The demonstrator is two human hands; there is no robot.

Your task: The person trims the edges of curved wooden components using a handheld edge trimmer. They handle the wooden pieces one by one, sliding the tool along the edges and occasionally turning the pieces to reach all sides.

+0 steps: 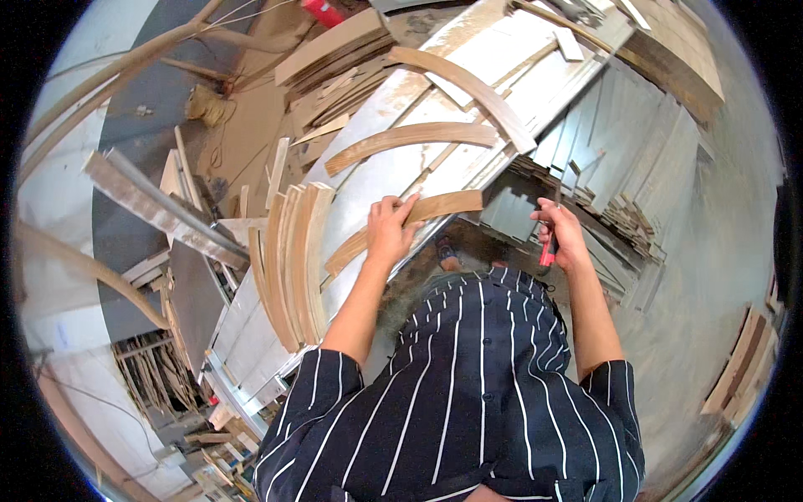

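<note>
My left hand [390, 230] grips a curved wooden piece [450, 204] that lies on the pale machine table [360, 197]. Its thumb and fingers are around the middle of the piece, hiding part of it. Off the table's right edge, my right hand [562, 233] is closed around a slim tool with a red and black handle [549, 251]. A thin dark shaft seems to rise from that fist, but the tool's exact kind is unclear. Two more curved wooden pieces, one [410, 142] in the middle and one [468, 86] farther off, lie beyond my left hand.
Several curved pieces stand in a stack [293, 259] left of my left forearm. A metal beam [167, 209] juts in from the left. Grey boards [627, 151] and thin offcuts lie low on the right. Stacked boards [335, 50] and scraps sit behind the table.
</note>
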